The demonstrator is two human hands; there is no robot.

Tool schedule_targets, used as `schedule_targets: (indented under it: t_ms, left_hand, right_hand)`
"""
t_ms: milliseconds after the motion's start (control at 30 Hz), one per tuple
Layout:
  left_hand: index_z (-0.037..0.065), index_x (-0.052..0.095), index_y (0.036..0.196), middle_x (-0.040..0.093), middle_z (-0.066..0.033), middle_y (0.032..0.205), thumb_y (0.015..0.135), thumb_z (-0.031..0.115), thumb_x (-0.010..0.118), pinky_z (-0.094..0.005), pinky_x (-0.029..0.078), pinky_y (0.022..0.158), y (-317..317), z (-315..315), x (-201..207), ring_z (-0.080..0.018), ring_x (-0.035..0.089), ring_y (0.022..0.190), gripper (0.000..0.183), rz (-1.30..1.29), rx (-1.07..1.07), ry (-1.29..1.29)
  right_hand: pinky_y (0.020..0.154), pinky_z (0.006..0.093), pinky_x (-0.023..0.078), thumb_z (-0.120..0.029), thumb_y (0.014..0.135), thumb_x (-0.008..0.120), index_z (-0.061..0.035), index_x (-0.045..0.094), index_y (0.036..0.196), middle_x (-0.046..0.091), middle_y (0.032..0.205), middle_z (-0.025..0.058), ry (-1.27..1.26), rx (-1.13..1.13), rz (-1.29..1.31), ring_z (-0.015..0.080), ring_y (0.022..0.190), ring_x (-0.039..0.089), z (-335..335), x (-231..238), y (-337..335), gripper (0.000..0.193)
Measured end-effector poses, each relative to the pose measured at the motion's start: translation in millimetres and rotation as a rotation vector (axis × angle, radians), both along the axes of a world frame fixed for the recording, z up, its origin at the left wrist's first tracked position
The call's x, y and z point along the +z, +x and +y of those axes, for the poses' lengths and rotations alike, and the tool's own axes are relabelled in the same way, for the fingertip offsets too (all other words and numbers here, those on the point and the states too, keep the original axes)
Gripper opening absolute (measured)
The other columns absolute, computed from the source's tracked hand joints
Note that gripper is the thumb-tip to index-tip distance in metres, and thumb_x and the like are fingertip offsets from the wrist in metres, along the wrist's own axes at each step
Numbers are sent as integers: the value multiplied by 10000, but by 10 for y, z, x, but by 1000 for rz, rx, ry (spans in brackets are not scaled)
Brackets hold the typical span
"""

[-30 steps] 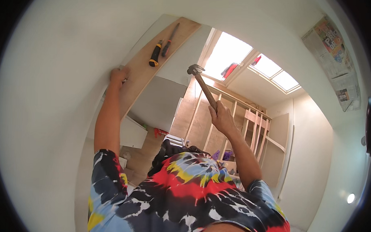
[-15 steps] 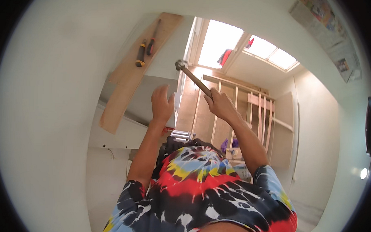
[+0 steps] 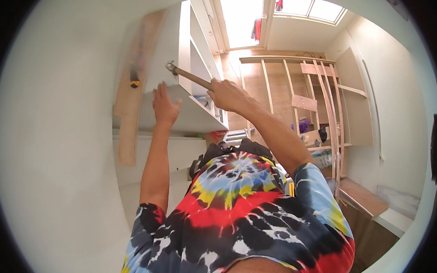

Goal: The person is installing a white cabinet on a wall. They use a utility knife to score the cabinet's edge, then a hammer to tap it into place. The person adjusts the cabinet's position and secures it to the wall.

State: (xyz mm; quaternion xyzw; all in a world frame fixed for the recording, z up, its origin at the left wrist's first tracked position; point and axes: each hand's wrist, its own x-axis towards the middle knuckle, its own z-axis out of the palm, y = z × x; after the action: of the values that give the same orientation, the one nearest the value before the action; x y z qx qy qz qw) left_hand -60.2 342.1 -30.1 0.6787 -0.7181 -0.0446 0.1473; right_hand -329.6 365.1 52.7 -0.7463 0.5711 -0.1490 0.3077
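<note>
My right hand [image 3: 232, 95] is closed round the wooden handle of a hammer [image 3: 194, 78]. The metal head points left, over the edge of a white cabinet [image 3: 168, 36]. Just below the hammer head, my left hand [image 3: 165, 106] reaches over the cabinet's pale panel with its fingers apart and nothing in them; whether it touches the panel I cannot tell. Left of that hand, long wooden boards [image 3: 128, 148] lie on the cabinet. A tool with a black and yellow handle [image 3: 134, 83] rests on them, and the area above it is blurred.
A slatted wooden frame [image 3: 304, 102] occupies the floor at right, near a purple bundle [image 3: 303, 125]. A metal ladder [image 3: 238, 135] stands close in front of me. A brown board [image 3: 363, 197] lies at lower right. Beyond the cabinet is a bright glazed door [image 3: 239, 21].
The view has shifted, showing more of the cabinet's open side and the floor frame. My right hand has brought the hammer left over the cabinet edge. My left hand has moved left, fingers spread.
</note>
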Motion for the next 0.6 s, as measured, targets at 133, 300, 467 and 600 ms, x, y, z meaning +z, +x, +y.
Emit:
schedule_targets:
  t_ms: [133, 300, 467, 600]
  left_hand:
    - [85, 284, 1576, 274, -198, 1639, 871, 208, 759, -598, 317, 1171, 73, 24, -82, -446, 266, 1505, 859, -79, -30, -7]
    - [61, 277, 1586, 243, -210, 1656, 909, 174, 717, -565, 298, 1196, 134, 167, -271, -452, 273, 1499, 816, 246, 25, -36]
    - [69, 141, 1635, 154, -185, 1694, 1024, 322, 570, -572, 205, 1229, -16, 20, -283, -379, 203, 1544, 787, 1673, 561, 19]
    - [71, 28, 1641, 31, -152, 1718, 1073, 492, 400, -597, 89, 1243, 31, -303, 10, -316, 51, 1585, 799, 2177, 465, -72]
  right_hand:
    - [737, 556, 533, -311, 1018, 565, 24, 583, 1042, 703, 856, 269, -23, -17, -26, 457, 815, 697, 2, -37, -80, 337]
    - [731, 566, 528, -323, 1019, 570, 5, 574, 1059, 691, 849, 283, -91, 42, 13, 479, 792, 685, 62, -91, -163, 331]
    - [721, 581, 519, -337, 1025, 561, 2, 561, 1058, 683, 836, 287, -103, 132, 96, 489, 758, 670, 88, 2, -107, 340]
    - [733, 589, 511, -338, 1027, 559, 5, 560, 1055, 685, 849, 288, -63, 152, 158, 484, 786, 673, 56, 92, 14, 345]
